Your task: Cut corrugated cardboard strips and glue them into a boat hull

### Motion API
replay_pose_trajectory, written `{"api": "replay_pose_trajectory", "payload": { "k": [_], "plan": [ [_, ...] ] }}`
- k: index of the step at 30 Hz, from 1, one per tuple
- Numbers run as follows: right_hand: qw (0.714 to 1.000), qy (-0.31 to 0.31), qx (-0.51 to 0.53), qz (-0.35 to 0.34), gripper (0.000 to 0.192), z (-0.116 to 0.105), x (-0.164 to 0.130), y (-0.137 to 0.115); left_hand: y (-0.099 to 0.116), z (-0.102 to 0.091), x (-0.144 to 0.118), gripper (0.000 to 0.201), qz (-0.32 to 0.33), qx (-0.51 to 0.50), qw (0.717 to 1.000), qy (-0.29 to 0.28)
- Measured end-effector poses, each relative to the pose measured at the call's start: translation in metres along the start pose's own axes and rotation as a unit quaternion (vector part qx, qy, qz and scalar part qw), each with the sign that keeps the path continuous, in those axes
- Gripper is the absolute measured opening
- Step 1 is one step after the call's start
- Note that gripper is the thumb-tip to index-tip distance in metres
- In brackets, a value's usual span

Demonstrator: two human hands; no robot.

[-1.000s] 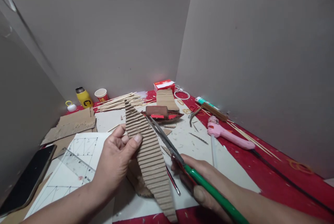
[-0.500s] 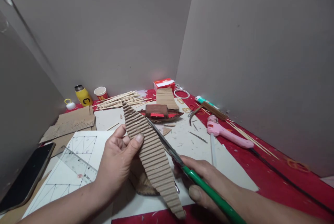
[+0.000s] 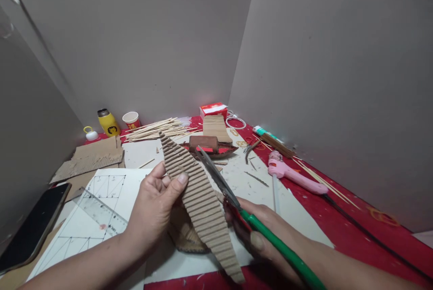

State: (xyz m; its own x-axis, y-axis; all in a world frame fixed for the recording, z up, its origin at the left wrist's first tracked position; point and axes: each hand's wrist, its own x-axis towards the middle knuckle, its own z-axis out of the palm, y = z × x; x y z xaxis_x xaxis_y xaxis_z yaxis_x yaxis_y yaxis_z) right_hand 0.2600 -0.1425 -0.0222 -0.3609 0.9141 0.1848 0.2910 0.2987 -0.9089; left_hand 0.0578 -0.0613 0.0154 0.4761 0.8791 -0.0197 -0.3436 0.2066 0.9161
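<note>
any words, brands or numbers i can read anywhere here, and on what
No text reads clearly anywhere.
Yellow bottle: a black emblem, no letters legible.
Paper cup: red print, too small to read.
Red and white box: print blurred.
Clear ruler: scale marks, numbers too small.
Drawing sheet: only ruled lines.
Left hand holds unprinted corrugated card; right hand holds unmarked green scissors.

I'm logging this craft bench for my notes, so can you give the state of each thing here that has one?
Corrugated cardboard piece: held up off the table, pinched by the left hand.
Scissors: in the right hand, blades along the cardboard's right edge.
Phone: lying flat, screen dark.
Paper cup: upright.
Yellow bottle: upright, capped.
Pink glue gun: lying on its side.
</note>
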Motion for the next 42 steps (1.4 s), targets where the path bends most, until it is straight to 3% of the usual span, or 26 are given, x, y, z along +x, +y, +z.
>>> {"api": "replay_pose_trajectory", "payload": {
  "k": [9, 17, 27, 34, 36, 38, 40, 42],
  "plan": [
    [0.999, -0.026, -0.037, 0.004, 0.074, -0.005, 0.004, -0.021, 0.000, -0.001, -0.002, 0.027, 0.014, 0.002, 1.000, -0.002],
    [0.997, -0.022, -0.079, 0.002, 0.061, -0.006, 0.000, -0.019, -0.002, 0.000, -0.002, 0.027, 0.018, -0.007, 1.000, 0.000],
    [0.998, 0.017, -0.059, 0.029, 0.037, 0.001, -0.011, 0.007, -0.005, -0.001, -0.001, 0.025, 0.015, -0.007, 1.000, -0.010],
    [1.000, -0.001, 0.015, 0.013, 0.042, 0.011, -0.011, 0.017, -0.005, 0.001, -0.004, 0.025, 0.001, -0.020, 1.000, -0.023],
    [0.999, 0.028, 0.027, 0.035, 0.044, 0.010, -0.009, 0.014, -0.001, 0.001, -0.004, 0.023, -0.002, -0.019, 1.000, -0.018],
    [0.991, 0.106, -0.011, 0.080, 0.045, 0.002, -0.006, 0.010, 0.004, -0.001, -0.001, 0.019, 0.003, -0.012, 1.000, 0.003],
    [0.967, 0.197, -0.107, 0.118, 0.043, -0.011, -0.003, 0.006, 0.010, -0.005, 0.003, 0.013, 0.017, -0.001, 0.999, 0.036],
    [0.934, 0.240, -0.226, 0.137, 0.037, -0.029, -0.002, 0.007, 0.017, -0.011, 0.009, 0.008, 0.030, 0.020, 0.998, 0.059]
  ]
}}
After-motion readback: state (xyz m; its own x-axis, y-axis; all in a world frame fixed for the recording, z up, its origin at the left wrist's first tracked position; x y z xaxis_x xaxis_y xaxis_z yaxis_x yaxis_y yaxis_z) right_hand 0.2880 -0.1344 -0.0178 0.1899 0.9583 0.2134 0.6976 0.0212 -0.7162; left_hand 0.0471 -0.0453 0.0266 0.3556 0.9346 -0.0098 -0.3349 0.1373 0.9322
